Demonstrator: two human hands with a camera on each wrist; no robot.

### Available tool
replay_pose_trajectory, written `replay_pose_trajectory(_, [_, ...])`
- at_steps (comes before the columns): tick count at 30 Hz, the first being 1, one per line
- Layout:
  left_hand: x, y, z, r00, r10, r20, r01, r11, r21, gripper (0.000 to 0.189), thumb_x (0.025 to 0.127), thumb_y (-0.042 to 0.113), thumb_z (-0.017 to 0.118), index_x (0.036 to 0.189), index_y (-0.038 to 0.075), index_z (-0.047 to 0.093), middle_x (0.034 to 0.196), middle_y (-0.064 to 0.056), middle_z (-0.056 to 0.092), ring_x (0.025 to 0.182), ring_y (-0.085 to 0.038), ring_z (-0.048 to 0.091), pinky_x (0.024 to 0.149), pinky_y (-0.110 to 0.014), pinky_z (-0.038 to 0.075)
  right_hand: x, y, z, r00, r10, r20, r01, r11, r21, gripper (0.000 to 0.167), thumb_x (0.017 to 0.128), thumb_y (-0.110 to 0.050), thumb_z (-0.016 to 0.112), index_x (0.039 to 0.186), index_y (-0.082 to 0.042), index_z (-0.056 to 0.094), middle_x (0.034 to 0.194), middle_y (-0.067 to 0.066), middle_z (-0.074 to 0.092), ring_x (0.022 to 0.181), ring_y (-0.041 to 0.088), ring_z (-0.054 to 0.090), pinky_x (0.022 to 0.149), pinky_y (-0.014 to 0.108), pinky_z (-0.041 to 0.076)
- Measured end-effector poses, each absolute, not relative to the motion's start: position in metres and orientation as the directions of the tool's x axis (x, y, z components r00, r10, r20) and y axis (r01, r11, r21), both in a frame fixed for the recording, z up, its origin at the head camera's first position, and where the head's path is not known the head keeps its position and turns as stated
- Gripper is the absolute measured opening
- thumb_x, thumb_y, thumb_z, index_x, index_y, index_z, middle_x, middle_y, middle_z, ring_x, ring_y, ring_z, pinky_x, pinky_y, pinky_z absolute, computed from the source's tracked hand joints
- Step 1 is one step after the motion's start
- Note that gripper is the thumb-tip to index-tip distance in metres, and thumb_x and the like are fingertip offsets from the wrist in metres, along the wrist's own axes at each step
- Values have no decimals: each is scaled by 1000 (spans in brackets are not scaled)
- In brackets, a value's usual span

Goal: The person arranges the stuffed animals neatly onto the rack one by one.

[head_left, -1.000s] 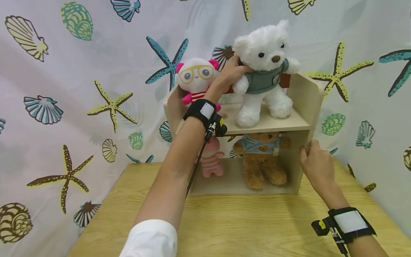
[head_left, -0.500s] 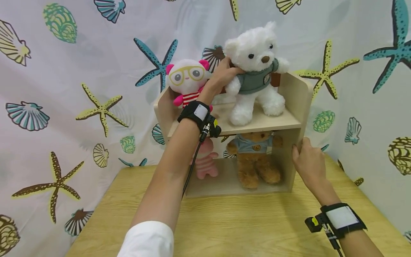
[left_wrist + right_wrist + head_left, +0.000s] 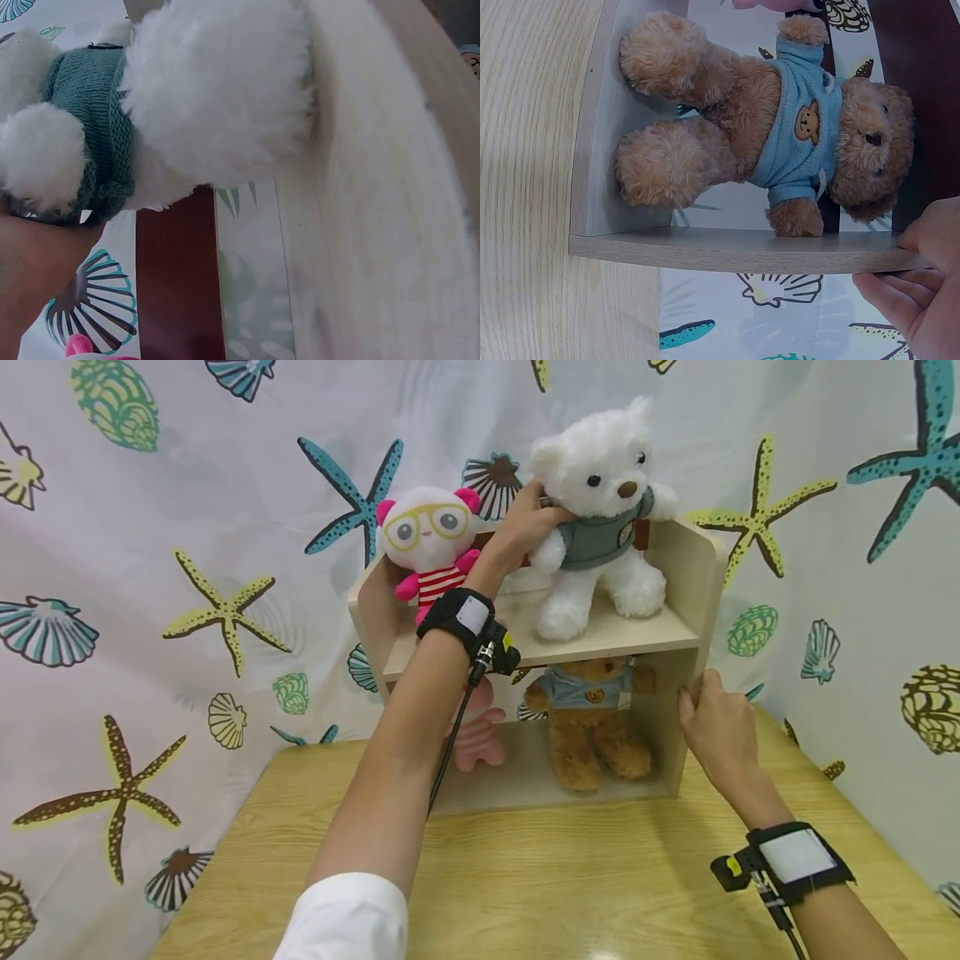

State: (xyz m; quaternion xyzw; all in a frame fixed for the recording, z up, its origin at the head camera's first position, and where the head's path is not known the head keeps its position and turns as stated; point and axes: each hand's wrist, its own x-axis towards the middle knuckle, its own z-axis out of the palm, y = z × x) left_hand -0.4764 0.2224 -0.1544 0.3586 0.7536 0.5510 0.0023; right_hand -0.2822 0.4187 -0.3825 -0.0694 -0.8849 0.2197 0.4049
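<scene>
My left hand (image 3: 528,527) holds a white teddy bear (image 3: 600,539) in a green knit top by its side, near the neck. The bear is upright at the upper level of a small wooden shelf (image 3: 693,585), its feet at the board. In the left wrist view, a furry white foot (image 3: 217,90) is right against the pale board (image 3: 375,195). My right hand (image 3: 720,722) grips the shelf's right side panel, with the thumb on the inner face and the fingers outside, as the right wrist view shows.
Left on the upper level sits a plush panda (image 3: 427,531) with yellow glasses. Below are a pink striped plush toy (image 3: 480,735), partly behind my forearm, and a brown teddy bear (image 3: 596,735) in a blue hoodie. The shelf stands on a wooden table (image 3: 555,877) before patterned cloth.
The head view has shifted, so the scene sits farther left in it. Against the shelf, my left hand and the white teddy bear have moved slightly right. My right hand keeps its grip.
</scene>
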Motion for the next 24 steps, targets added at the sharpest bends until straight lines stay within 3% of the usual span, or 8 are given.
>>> replay_pose_trajectory(10, [-474,233,-155,-702,568,430,545,41,837,52,95,7,63,144,8,43,142,-5,48,127,-11,47,97,-22,39,-282,420,-383,-673,304,675,-47,892,-449,23,96,-8,62,88,10,49,61,31,54,56,53,59,41,53,41])
replay_pose_trajectory(24, [-472,248,-155,-692,577,435,565,57,823,56,96,10,63,147,10,41,146,-5,45,129,-12,45,99,-23,39,-280,419,-384,-650,297,700,-49,902,-429,23,95,-7,61,87,9,48,62,36,54,59,59,58,45,62,43])
